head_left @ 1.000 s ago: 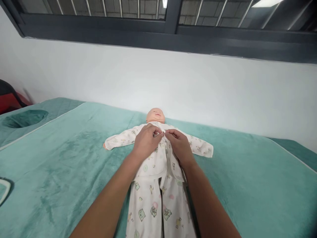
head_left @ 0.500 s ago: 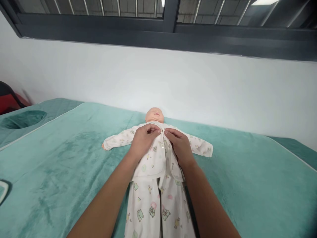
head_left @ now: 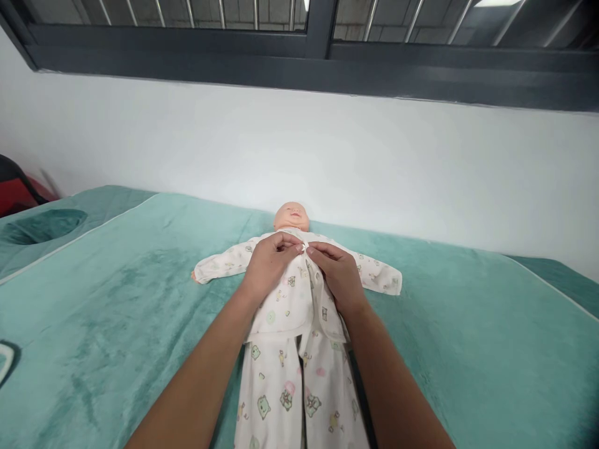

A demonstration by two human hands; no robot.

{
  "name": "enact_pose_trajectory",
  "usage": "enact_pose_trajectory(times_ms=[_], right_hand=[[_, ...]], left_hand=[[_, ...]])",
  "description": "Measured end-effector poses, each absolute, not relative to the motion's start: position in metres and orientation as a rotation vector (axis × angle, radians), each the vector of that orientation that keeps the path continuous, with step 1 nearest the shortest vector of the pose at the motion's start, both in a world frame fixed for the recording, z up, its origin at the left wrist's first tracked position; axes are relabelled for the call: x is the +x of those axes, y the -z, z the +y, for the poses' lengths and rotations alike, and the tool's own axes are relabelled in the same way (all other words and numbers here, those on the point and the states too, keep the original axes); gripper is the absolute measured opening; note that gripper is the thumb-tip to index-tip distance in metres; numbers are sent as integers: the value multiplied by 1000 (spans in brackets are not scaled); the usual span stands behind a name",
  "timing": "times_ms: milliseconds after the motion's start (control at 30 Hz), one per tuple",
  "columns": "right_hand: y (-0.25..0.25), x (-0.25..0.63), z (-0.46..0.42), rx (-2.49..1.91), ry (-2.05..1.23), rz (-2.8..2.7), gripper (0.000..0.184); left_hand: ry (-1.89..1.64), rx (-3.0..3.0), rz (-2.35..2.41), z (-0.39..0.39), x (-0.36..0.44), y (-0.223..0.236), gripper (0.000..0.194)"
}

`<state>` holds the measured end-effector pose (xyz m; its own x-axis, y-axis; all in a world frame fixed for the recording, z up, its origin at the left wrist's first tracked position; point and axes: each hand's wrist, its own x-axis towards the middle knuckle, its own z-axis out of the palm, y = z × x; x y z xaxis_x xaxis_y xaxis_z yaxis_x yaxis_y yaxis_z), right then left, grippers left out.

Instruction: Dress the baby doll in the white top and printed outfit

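Note:
A baby doll (head_left: 291, 216) lies on its back, head toward the wall, dressed in a white printed jacket (head_left: 285, 293) and matching trousers (head_left: 269, 393). Its sleeves stretch out to both sides. My left hand (head_left: 274, 259) pinches one front edge of the jacket just below the neck. Close beside it, my right hand (head_left: 339, 271) pinches the other front edge. Between the fingertips shows a small shiny fastener (head_left: 304, 247); whether it is closed I cannot tell. Below my hands the jacket's front edges hang apart toward the hem.
The doll rests on a green plush cover (head_left: 468, 349) with a white wall (head_left: 374, 162) right behind it. Above is a dark window frame (head_left: 187, 56). On the left are a hole (head_left: 44, 226) in the padding and a red and black object (head_left: 19, 190).
My fingertips have shifted very slightly at the jacket's neck, and the fastener between them shows more. The doll and its clothes lie as before.

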<state>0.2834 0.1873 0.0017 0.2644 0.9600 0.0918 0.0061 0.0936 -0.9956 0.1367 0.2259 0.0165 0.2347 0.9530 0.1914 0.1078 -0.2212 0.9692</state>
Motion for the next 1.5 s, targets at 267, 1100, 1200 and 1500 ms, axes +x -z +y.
enact_pose_trajectory(times_ms=[267,1100,1200,1500], right_hand=[[-9,277,186,-1390,-778,-1290,22],[-6,284,189,-1266,-965,-1150,19],[-6,282,189,-1281,-901,-1196,16],[-3,278,190,-1409,-648,-1309,25]], left_hand=[[-1124,1598,1069,223,138,-18,14],[-1181,1879,1189,227,141,-9,23],[-1161,1955,1191,226,141,-9,27],[-1101,2303,1259,229,140,-3,40]])
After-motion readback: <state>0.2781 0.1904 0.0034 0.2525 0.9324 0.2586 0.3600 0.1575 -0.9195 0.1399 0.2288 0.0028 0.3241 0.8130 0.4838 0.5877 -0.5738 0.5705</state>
